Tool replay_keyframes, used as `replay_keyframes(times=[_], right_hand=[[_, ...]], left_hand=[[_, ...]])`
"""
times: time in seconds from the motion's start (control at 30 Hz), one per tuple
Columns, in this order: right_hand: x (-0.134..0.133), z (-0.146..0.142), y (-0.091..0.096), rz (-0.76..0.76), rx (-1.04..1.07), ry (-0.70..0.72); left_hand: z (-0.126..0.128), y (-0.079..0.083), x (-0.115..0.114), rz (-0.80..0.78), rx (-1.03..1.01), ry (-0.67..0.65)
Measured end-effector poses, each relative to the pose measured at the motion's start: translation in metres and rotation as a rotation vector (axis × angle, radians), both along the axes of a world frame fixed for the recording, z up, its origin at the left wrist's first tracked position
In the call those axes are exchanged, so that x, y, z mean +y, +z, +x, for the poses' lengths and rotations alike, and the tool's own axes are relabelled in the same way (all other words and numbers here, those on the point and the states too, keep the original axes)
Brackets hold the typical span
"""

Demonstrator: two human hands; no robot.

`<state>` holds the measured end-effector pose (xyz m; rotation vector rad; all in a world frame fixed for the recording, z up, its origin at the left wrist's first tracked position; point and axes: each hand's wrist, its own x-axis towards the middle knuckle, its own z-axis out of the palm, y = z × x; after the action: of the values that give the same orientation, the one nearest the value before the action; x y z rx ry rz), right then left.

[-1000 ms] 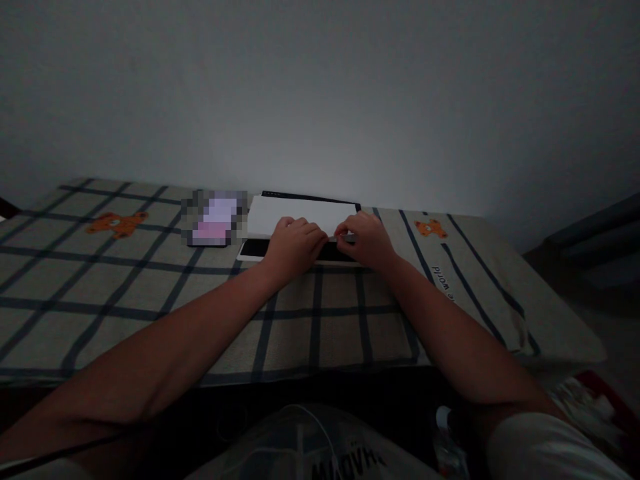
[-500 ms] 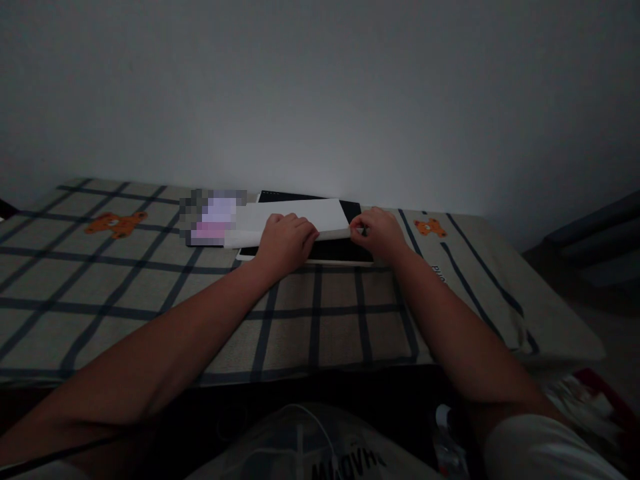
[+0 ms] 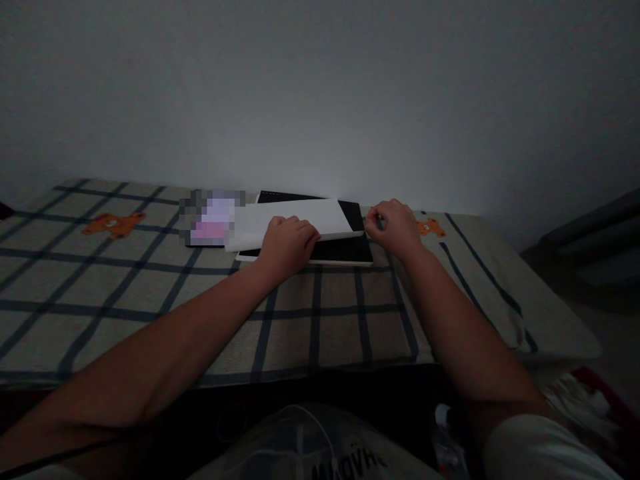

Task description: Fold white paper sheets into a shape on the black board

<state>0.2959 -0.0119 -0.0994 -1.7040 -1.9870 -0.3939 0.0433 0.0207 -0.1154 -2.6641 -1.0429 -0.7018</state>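
Observation:
A white sheet of paper (image 3: 295, 213), its near edge folded or curled, lies across a flat black panel (image 3: 345, 251) with a pale rim. My left hand (image 3: 290, 243) is closed on the paper's near edge around its middle, fingertips pressed together. Just off the paper's right end is my right hand (image 3: 395, 230), its thumb and fingers curled into a pinch. Whether anything small is between those fingertips cannot be made out. At the left end of the paper lies a dark-edged item with a blurred-out lilac and pink screen (image 3: 213, 223).
A checked cloth with bear prints (image 3: 210, 310) covers the table, which backs onto a pale wall (image 3: 320, 100). Below the front edge, at lower right, stands a clear bottle with a white cap (image 3: 442, 415). Grey fabric (image 3: 600, 233) shows at far right.
My right hand has come off the paper's right end and shifted slightly right and up. That end of the fold now shows further right. My left hand stays nearly in place.

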Motion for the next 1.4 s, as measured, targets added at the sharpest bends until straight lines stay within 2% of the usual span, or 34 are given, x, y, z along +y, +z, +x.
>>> replay_keyframes(times=[0.1,0.2,0.23,0.43,0.9,1.0,1.1,1.27,1.4], right_hand=[[-0.004,-0.017,0.001,0.001,-0.048,0.174],[-0.006,-0.036,-0.004,-0.091,-0.127,0.393],[-0.005,-0.041,-0.005,-0.108,-0.131,0.417],[-0.004,-0.041,-0.007,-0.103,-0.149,0.35],[-0.003,-0.004,0.005,-0.117,-0.223,0.174],[-0.004,0.001,0.006,-0.097,-0.226,0.131],[-0.007,-0.008,0.007,-0.071,-0.212,0.132],[-0.009,-0.04,0.003,-0.049,-0.193,0.255],[-0.007,-0.052,-0.004,-0.066,-0.182,0.258]], left_hand=[[0.003,-0.001,-0.002,0.005,-0.008,-0.015],[0.006,-0.001,-0.005,0.024,-0.008,-0.029],[0.006,-0.001,-0.005,0.027,-0.003,-0.033],[0.004,0.004,-0.006,0.025,0.005,-0.05],[-0.017,0.007,0.019,0.018,-0.023,0.074],[-0.017,0.007,0.019,0.031,-0.02,0.064],[-0.011,0.007,0.012,0.039,0.006,0.019],[0.002,0.006,-0.004,0.054,0.046,-0.036],[0.007,0.005,-0.008,0.05,0.038,-0.045]])
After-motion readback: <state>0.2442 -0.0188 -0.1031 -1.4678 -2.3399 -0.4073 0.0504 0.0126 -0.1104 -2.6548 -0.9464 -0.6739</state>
